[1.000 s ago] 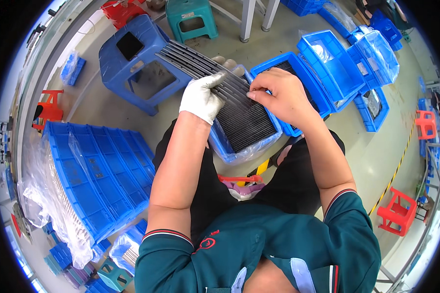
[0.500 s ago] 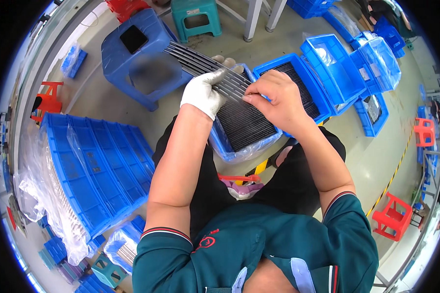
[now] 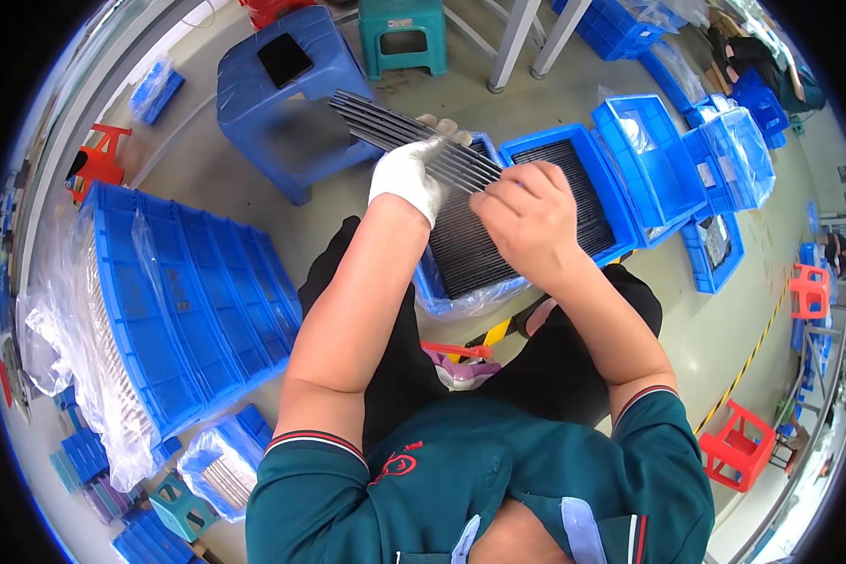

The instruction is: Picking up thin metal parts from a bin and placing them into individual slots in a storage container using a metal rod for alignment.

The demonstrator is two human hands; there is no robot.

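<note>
My left hand, in a white glove, is closed around a fanned bundle of thin dark metal rods. The rods slant from upper left down to my right hand. Bare and curled, my right hand grips the near ends of the rods; its thumb is mostly hidden. Below the hands, a plastic-lined blue bin holds rows of similar dark rods. Another blue bin with dark rods stands beside it on the right, partly covered by my right hand.
A blue stool with a dark flat phone-like object stands at the far left. A row of blue crates wrapped in plastic is on my left. Blue trays are piled at right. A teal stool stands ahead.
The whole view has shifted slightly. My right hand has turned, with its fingers now curled over the rod ends where a thumb-and-finger pinch showed before. My left hand keeps its hold.
</note>
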